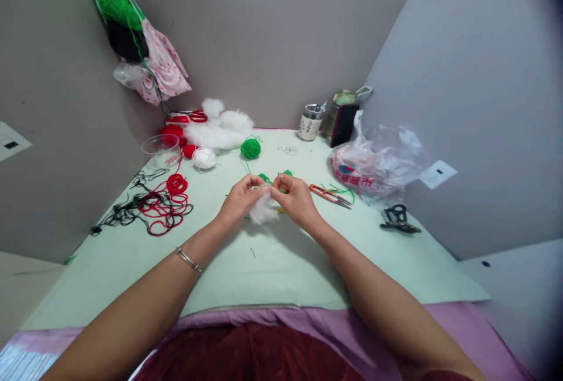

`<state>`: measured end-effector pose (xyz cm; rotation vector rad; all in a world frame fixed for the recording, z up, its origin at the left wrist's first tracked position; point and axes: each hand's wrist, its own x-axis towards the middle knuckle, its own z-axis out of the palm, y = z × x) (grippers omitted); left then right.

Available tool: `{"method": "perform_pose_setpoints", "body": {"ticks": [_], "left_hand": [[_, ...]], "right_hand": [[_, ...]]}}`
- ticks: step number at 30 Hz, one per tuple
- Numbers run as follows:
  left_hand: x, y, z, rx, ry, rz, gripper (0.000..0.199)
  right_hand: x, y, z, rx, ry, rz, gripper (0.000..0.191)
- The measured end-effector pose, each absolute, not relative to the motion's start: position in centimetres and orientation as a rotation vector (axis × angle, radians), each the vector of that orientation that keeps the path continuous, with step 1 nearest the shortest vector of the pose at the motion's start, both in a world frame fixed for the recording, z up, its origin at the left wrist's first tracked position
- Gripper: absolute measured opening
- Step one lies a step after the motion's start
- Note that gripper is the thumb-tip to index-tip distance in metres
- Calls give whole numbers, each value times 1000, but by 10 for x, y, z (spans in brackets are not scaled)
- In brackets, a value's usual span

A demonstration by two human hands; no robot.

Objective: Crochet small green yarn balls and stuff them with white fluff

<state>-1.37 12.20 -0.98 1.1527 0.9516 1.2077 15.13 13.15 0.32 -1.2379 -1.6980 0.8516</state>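
Observation:
At the middle of the table, a tuft of white stuffing fibre (264,208) hangs between my two hands. My left hand (241,198) pinches it from one side, thumb and fingers pressed together. From the other side my right hand (294,198) is closed on it too, fingers curled. Just beyond the fingertips, green crocheted pieces (287,173) show in part, mostly hidden by the hands. A strand runs from there toward a green yarn ball (250,148). Orange-handled thread snips (331,196) lie to the right of my right hand.
Back left are a white fibre heap (220,129), a white yarn ball (204,158) and a clear plastic cup (162,149). Tangled black and red yarn (153,208) lies left. A pen holder (310,122), phone (345,125), plastic bag (373,161) and black claw clip (399,220) stand right.

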Motion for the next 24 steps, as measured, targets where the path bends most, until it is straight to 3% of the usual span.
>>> {"method": "perform_pose_setpoints", "body": {"ticks": [8,17,24], "left_hand": [[-14,129,-18,1180,983,1293,36],[-10,118,-4,1093,962,1204,28],[-14,121,-4,1146,895,1184,44]], "right_hand": [[150,121,12,-1042,-1899,1005,6],[145,129,0,-1205,-1734,848,15],[155,137,2,-1213,-1684,958,20]]}}
